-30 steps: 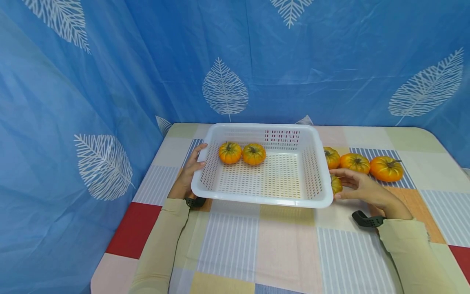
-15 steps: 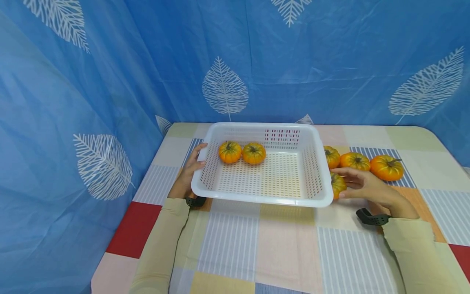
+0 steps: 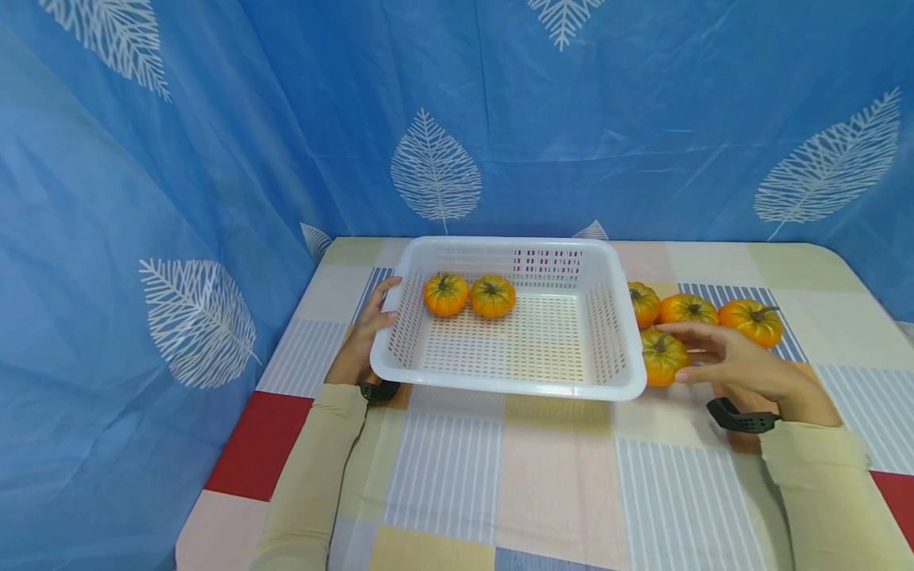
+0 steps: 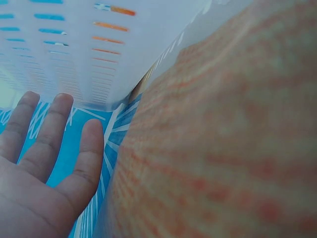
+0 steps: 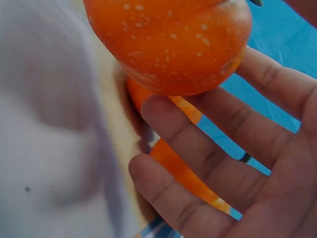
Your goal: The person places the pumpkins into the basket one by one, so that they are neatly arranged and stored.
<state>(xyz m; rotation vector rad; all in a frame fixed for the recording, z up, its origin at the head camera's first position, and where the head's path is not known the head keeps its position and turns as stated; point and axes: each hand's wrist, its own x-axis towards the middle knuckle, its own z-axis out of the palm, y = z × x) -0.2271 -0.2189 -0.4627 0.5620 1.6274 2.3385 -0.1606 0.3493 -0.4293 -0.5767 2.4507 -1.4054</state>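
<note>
Head view: looks down on a white basket (image 3: 500, 384) on a patchwork cloth (image 3: 557, 492), with a blue curtain (image 3: 607, 159) behind the basket. Can count two pumpkins in the basket, toward its back left corner: an end pumpkin (image 3: 446, 295) nearer the left wall and a second pumpkin (image 3: 493, 296) just beside. Can count four more outside, all off the basket's right side: a held pumpkin (image 3: 664, 358) close by the right wall and, behind it, in a row running outward from the basket, a near pumpkin (image 3: 645, 305) partly hidden by the rim, a middle pumpkin (image 3: 689, 308) and an outer pumpkin (image 3: 751, 323). Seems only partway along, judging by two inside against four outside; probably leaves those four to deal with, starting from the one in hand.

With the left hand (image 3: 366, 331), touches the basket's left side, fingers extended rather than curled in the left wrist view. With the right hand (image 3: 746, 366), grasps the held pumpkin between thumb and fingers. Cannot tell whether lifted off the cloth or resting on it, nor whether touching the basket wall.

Compared with a second ago, finds the basket, left hand, both pumpkins inside and the row outside in much the same places. Sees the right hand and held pumpkin farther out from the basket's right wall, with much more of that pumpkin showing past the rim.
</note>
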